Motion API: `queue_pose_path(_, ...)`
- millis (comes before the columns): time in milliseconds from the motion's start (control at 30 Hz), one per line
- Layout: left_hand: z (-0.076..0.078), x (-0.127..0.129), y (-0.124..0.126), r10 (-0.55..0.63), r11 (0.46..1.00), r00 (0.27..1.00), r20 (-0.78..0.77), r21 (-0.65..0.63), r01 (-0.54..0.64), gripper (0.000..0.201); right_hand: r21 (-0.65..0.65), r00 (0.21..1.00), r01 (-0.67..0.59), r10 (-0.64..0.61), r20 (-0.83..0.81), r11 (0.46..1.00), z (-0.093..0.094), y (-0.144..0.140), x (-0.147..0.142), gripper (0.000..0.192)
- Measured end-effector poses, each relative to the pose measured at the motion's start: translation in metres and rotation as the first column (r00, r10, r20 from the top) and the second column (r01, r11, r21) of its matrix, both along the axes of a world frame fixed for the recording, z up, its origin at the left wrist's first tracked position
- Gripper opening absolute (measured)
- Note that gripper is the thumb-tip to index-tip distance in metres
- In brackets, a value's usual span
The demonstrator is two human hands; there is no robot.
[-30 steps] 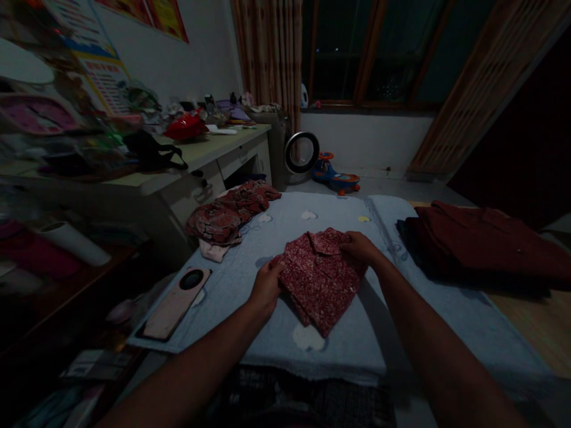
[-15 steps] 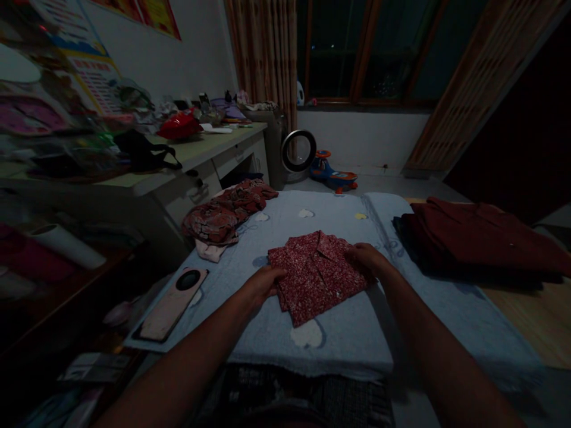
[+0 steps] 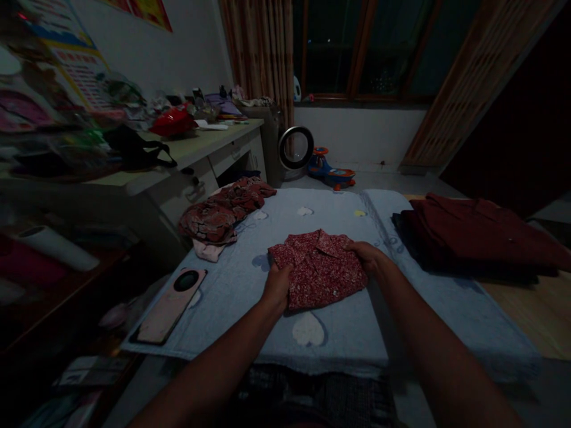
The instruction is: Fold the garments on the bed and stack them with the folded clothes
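Observation:
A folded red shirt (image 3: 322, 270) with a small pale pattern and a collar at its far side is between my hands, over a light blue cloth (image 3: 250, 321) with heart shapes. My left hand (image 3: 277, 288) grips the shirt's left edge, thumb on top. At the opposite edge my right hand (image 3: 366, 255) is closed on the fabric, with its thumb on top and the other fingers mostly hidden beneath. I cannot tell whether the shirt's underside touches the cloth all over.
A phone (image 3: 168, 306) lies on the cloth at left. Rumpled patterned clothing (image 3: 223, 214) lies behind it. Folded dark clothes, a maroon garment (image 3: 486, 235) on top, are stacked at right. A cluttered desk (image 3: 196, 148) runs along the left wall; a washing machine's round door (image 3: 296, 147) stands open behind.
The shirt's near edge has drawn back and its outline is more compact. My left hand has moved slightly right, its thumb now over the fabric. My right hand still grips the other edge.

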State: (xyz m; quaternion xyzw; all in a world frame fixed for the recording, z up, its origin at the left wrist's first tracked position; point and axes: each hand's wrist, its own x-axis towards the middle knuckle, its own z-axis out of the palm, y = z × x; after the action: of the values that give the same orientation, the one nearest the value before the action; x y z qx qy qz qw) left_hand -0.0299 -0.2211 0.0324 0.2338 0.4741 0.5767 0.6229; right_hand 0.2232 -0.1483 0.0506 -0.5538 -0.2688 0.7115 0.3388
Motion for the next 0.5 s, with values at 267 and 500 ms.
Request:
queue_pose_path(267, 0.021, -0.026, 0.04, -0.141, 0.979, 0.982, -0.126, 0.128, 0.157, 0.042, 0.326, 0.992, 0.119, -0.1, -0.072, 0.938, -0.002, -0.027, -0.003, 0.045)
queue_pose_path(500, 0.009, -0.051, 0.074, -0.209, 0.974, 0.895, -0.393, 0.0, 0.227, 0.04, 0.286, 0.942, 0.257, -0.306, 0.141, 0.923, -0.016, -0.03, -0.005, 0.034)
